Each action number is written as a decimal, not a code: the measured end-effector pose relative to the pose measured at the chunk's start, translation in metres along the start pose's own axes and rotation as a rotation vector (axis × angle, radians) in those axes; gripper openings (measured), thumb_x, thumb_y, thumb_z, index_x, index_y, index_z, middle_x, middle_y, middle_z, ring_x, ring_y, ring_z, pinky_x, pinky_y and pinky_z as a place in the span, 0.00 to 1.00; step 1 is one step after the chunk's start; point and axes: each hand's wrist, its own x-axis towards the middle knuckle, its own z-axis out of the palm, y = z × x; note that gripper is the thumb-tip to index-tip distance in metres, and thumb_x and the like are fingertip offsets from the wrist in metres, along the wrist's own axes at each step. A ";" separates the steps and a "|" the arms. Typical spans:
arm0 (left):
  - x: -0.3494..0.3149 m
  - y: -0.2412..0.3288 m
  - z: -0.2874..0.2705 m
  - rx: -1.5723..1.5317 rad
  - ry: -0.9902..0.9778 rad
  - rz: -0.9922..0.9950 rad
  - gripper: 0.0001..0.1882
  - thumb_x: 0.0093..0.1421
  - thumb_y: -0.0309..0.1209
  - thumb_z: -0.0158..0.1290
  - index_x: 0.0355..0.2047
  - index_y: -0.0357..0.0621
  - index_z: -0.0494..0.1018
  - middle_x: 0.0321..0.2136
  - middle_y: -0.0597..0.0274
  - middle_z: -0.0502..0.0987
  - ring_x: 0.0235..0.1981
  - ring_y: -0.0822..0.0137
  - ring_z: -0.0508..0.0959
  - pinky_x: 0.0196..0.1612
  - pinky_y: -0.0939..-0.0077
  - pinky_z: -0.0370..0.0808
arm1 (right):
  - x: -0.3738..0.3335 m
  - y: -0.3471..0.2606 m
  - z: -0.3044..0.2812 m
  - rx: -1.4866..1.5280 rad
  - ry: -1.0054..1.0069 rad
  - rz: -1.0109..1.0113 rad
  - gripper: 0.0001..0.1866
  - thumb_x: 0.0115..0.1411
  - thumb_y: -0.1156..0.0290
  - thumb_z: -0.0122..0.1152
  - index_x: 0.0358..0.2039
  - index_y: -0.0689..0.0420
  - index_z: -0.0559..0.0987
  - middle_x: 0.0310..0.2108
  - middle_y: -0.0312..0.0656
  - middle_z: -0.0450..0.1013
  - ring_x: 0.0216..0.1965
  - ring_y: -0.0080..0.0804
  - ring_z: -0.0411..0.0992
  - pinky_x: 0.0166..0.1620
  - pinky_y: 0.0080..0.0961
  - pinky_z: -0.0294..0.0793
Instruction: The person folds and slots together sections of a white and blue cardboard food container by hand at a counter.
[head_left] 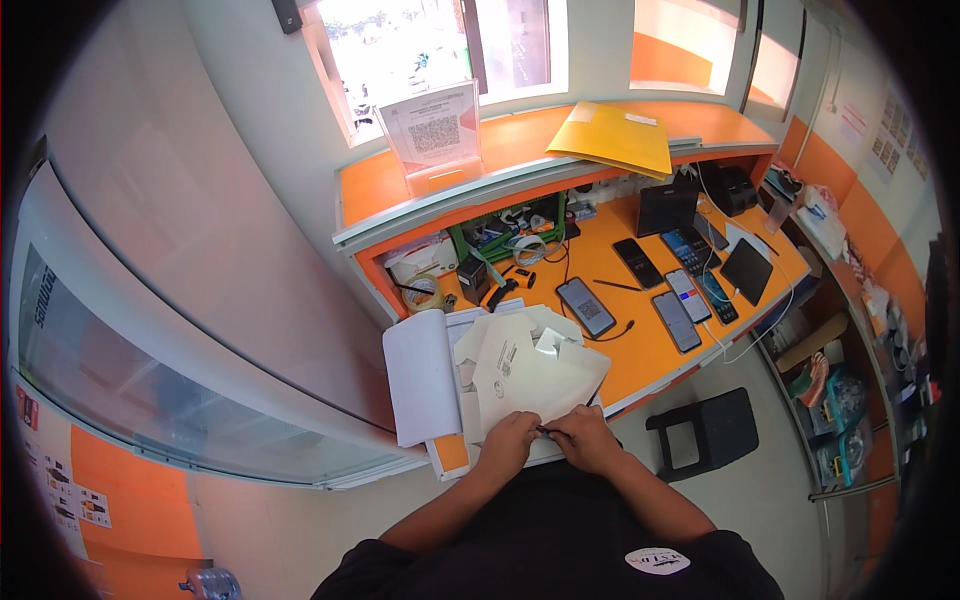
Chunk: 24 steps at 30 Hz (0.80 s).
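My left hand (pixel 510 442) and my right hand (pixel 586 438) are close together at the near edge of the desk, both with their fingers closed. Between their fingertips is a small, thin black stick-like thing (pixel 543 430), mostly hidden by the fingers; it looks like a pen, but I cannot make it out fully. Just beyond my hands lies a flattened cream cardboard piece (pixel 520 365) with folded flaps and a small printed mark. It rests on white papers. To its left is an open book or pad with a blank white page (pixel 420 375).
Several phones, including one with a code on screen (pixel 586 307), lie right on the orange desk (pixel 615 365). Behind are a green basket (pixel 515 235), tape roll (pixel 423 292) and yellow folder (pixel 615 137). A black stool (pixel 715 432) stands right; a glass-door fridge (pixel 180 400) left.
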 end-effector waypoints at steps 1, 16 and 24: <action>0.000 0.006 0.000 0.023 0.062 0.101 0.16 0.53 0.23 0.63 0.43 0.40 0.76 0.39 0.52 0.79 0.43 0.50 0.79 0.49 0.60 0.76 | 0.001 -0.001 -0.002 0.005 0.030 0.006 0.11 0.57 0.74 0.64 0.41 0.49 0.84 0.32 0.34 0.79 0.37 0.37 0.71 0.43 0.36 0.61; -0.005 -0.015 -0.023 -0.414 0.188 0.179 0.40 0.51 0.29 0.70 0.61 0.37 0.62 0.56 0.48 0.72 0.59 0.54 0.73 0.62 0.63 0.70 | 0.007 0.028 -0.031 1.095 0.789 0.600 0.20 0.74 0.61 0.44 0.58 0.60 0.70 0.54 0.40 0.70 0.52 0.28 0.69 0.51 0.30 0.72; -0.023 -0.017 -0.007 -0.555 -0.162 0.180 0.40 0.59 0.35 0.65 0.65 0.35 0.56 0.60 0.47 0.66 0.60 0.57 0.71 0.62 0.67 0.68 | 0.004 0.030 -0.033 1.563 0.585 0.372 0.26 0.75 0.56 0.40 0.66 0.59 0.63 0.61 0.43 0.68 0.58 0.31 0.68 0.60 0.34 0.68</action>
